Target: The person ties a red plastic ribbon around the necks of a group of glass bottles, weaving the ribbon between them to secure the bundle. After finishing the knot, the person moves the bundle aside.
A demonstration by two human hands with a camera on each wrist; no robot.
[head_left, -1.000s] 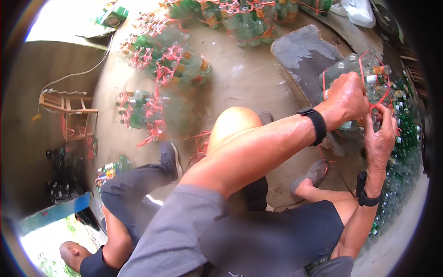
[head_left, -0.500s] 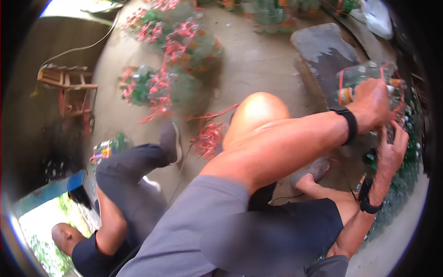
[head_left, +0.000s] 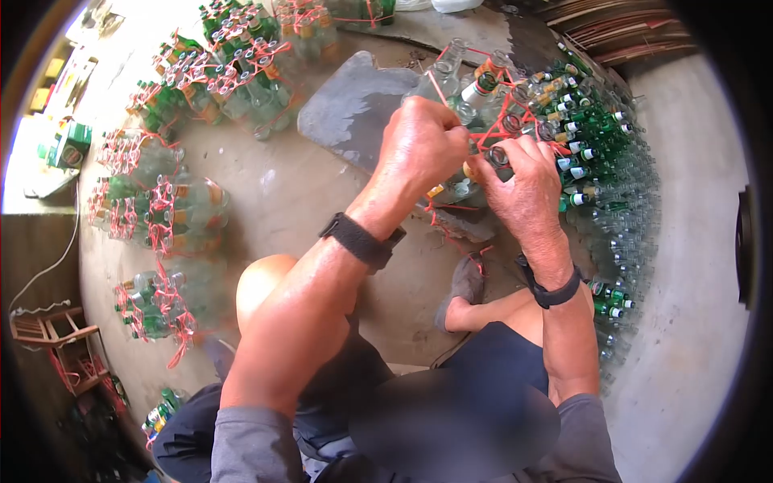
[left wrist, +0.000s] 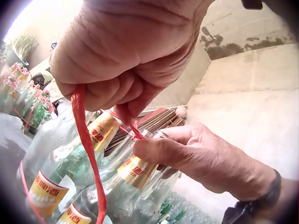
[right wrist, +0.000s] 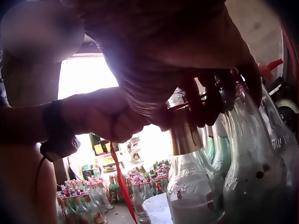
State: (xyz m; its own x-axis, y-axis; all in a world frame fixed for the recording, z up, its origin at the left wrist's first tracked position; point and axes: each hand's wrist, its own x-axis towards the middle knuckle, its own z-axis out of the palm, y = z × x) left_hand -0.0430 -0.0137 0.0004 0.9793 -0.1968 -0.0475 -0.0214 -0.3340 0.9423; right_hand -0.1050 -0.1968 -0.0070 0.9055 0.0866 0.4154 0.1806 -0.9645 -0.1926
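Observation:
My left hand [head_left: 423,145] is curled tight around a red plastic strap [left wrist: 88,140], whose loose end hangs below the fist in the left wrist view. Close on its right, my right hand [head_left: 527,183] grips the neck of a clear glass bottle with gold neck foil [left wrist: 136,171]. Red strap crosses that neck beside the right thumb. The bottle is one of an upright bundle of glass bottles [head_left: 456,53], bound with red strap. In the right wrist view, my right fingers [right wrist: 212,100] reach over the bottle tops, partly hiding them.
A grey slab [head_left: 338,121] lies by the bundle. Many loose green and clear bottles [head_left: 600,181] crowd the floor at right. More strapped bundles [head_left: 181,209] stand at left and back, near a wooden stool [head_left: 60,346]. My shoe [head_left: 465,286] is below the bundle.
The head view has turned, bringing the bundle and both hands toward the middle. The other person's head has left the view. My left fist stays close to my right hand at the bottle tops.

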